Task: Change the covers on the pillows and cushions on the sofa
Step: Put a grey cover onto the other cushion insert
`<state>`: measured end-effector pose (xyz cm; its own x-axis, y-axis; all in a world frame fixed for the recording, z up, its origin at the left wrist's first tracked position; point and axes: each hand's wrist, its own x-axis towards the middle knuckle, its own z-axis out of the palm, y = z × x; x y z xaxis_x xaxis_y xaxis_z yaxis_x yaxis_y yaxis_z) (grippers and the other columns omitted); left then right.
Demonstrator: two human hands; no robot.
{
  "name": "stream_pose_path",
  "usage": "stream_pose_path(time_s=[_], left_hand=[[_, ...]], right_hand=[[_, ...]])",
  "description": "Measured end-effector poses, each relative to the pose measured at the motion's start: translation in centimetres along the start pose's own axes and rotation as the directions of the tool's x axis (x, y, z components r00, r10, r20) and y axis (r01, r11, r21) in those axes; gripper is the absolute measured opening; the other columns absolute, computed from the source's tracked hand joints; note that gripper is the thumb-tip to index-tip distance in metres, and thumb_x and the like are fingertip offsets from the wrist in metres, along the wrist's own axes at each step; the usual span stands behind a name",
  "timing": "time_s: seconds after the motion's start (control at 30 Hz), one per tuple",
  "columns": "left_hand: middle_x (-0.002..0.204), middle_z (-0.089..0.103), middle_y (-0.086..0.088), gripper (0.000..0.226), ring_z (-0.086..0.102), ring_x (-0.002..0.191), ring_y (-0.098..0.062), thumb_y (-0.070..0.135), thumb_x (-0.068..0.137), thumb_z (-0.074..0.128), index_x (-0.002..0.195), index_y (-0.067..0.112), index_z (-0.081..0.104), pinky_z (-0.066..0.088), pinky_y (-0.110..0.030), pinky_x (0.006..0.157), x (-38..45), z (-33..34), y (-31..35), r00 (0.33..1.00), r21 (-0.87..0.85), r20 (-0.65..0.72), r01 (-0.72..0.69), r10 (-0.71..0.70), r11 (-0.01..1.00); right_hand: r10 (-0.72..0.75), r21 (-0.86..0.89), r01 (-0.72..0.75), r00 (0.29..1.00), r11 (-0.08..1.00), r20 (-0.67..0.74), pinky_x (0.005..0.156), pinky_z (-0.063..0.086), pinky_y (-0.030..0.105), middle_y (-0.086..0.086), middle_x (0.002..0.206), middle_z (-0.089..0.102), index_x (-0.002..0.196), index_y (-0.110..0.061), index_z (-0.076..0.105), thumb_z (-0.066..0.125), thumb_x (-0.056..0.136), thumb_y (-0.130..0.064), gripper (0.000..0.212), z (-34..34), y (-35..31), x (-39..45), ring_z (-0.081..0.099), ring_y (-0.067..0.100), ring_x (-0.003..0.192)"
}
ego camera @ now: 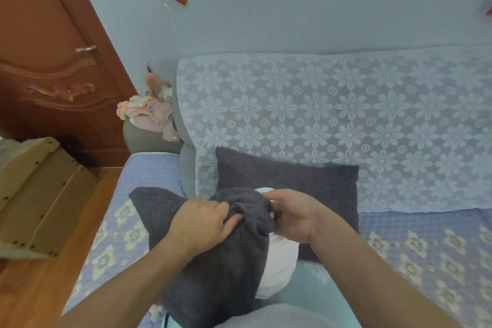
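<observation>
A dark grey cushion cover [213, 269] sits partly over a white cushion insert [279, 261] on the sofa seat in front of me. My left hand [202, 224] pinches a bunched fold of the cover near its open edge. My right hand [292, 216] grips the same edge from the right, where the white insert shows. A second cushion in a dark grey cover [298, 181] leans upright against the sofa back just behind my hands. A pale teal cloth [319, 290] lies under the insert at the seat's front.
The sofa [346, 114] has a pale blue floral throw on its back and a purple-blue flowered seat cover. A pile of pink and pastel clothes [151, 112] rests on the left armrest. A wooden door [53, 61] and a cardboard box [37, 194] stand at left.
</observation>
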<state>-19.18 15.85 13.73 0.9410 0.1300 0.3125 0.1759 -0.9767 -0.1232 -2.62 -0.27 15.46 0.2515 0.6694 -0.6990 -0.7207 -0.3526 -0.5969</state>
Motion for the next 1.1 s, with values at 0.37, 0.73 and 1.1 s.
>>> stream_pose_path(time_s=[0.37,0.73,1.1], left_hand=[[0.044,0.044,0.007,0.052,0.043,0.035,-0.014,0.071,0.093,0.040,0.062,0.030,0.030,0.019,-0.026,0.042,4.0,-6.1,4.3,0.999,-0.087,-0.042,-0.030,0.026,0.996],[0.110,0.055,-0.012,0.030,0.053,0.099,-0.032,0.015,0.086,0.074,0.114,0.012,0.063,0.046,-0.051,0.082,-2.0,-1.5,1.2,0.765,-0.267,-0.140,0.582,-0.628,0.768],[0.072,0.058,0.003,0.028,0.056,0.069,-0.017,0.028,0.102,0.059,0.075,0.023,0.052,0.035,-0.028,0.056,-3.8,-3.3,0.2,0.338,-0.612,0.213,0.778,-0.917,0.145]], right_hand=[[-0.523,-0.914,-0.078,0.799,0.399,-0.297,0.075,0.038,0.038,0.007,0.077,0.051,0.068,-0.014,0.049,0.038,0.081,-0.063,0.052,-4.1,-4.4,-1.7,0.054,0.029,0.089],[-0.587,-0.858,0.372,0.803,0.354,0.106,0.100,0.047,0.038,-0.004,0.121,0.063,0.123,-0.021,0.061,0.073,0.084,-0.040,0.045,-1.0,2.9,0.9,0.057,0.016,0.114],[-0.739,-0.883,0.469,0.593,-0.007,0.320,0.069,0.041,0.030,-0.020,0.093,0.049,0.095,-0.036,0.040,0.054,0.096,-0.045,0.016,5.9,5.1,1.8,0.047,0.004,0.081]])
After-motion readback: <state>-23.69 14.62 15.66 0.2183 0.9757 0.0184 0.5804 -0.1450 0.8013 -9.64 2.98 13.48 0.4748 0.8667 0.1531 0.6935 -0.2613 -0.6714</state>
